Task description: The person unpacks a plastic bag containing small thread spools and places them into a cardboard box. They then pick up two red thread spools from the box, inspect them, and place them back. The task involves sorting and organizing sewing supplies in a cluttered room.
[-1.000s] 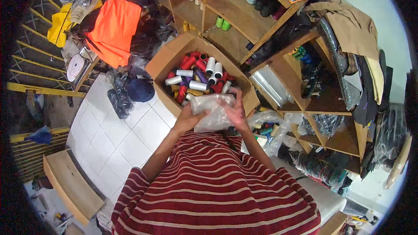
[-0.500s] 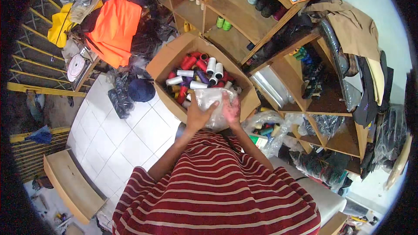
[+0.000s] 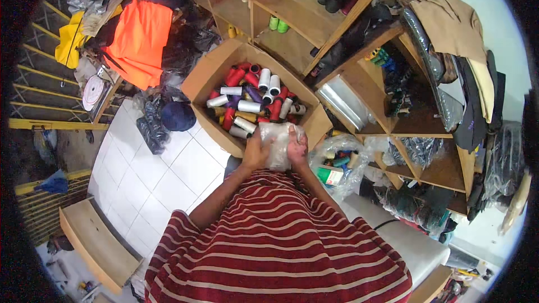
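At the far left, bright orange cloth (image 3: 137,42) hangs near the yellow-barred lattice, and a dark blue round bundle (image 3: 178,116) lies on the white tiled floor (image 3: 168,182). Next comes an open cardboard box (image 3: 209,73), filled with white, red, purple and gold thread spools (image 3: 250,106). At its near edge the person's left hand (image 3: 255,152) grips one side of a clear plastic bag (image 3: 275,141), the right hand (image 3: 298,148) closed on the other side (whether anything is inside cannot be told). The step in hand looks like handling that bag; the next move seems to call for a steady two-sided hold, as the film looks limp. Further right sit another clear bag (image 3: 338,192) with spools and wooden shelves (image 3: 368,94)
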### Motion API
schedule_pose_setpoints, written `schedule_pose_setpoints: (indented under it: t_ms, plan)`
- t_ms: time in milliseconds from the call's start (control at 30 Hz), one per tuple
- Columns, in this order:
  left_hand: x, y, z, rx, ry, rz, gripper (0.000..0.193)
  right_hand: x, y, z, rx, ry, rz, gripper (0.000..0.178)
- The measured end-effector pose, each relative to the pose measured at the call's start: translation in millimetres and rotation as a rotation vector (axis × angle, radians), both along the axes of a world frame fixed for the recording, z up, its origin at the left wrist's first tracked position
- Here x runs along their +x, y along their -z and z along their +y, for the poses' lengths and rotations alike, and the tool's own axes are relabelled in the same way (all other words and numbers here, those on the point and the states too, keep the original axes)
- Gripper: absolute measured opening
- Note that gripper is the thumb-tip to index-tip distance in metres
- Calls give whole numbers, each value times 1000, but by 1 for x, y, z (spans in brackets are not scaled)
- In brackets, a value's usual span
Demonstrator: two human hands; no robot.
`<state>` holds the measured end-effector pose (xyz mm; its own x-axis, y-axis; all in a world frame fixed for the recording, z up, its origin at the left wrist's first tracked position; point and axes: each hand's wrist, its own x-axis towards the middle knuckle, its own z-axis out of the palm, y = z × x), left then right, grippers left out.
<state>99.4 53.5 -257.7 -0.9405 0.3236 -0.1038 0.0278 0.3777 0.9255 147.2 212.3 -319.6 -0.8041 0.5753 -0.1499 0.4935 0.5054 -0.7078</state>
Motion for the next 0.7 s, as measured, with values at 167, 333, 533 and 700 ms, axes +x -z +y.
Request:
schedule_pose_setpoints:
  t_ms: [167,333,533,700]
  plan:
    - [-13,-10,8,116,-49,9,50,11,-39,27,-827,-122,144,55]
    - [1,0,37,-40,92,92,65,72,-13,48,-1239,169,112,66]
    - [18,51,29,67,332,-100,80,164,99,146,-1098,529,360,53]
    - [34,71,-8,-179,186,-79,59,242,232,232,-965,682,636,59]
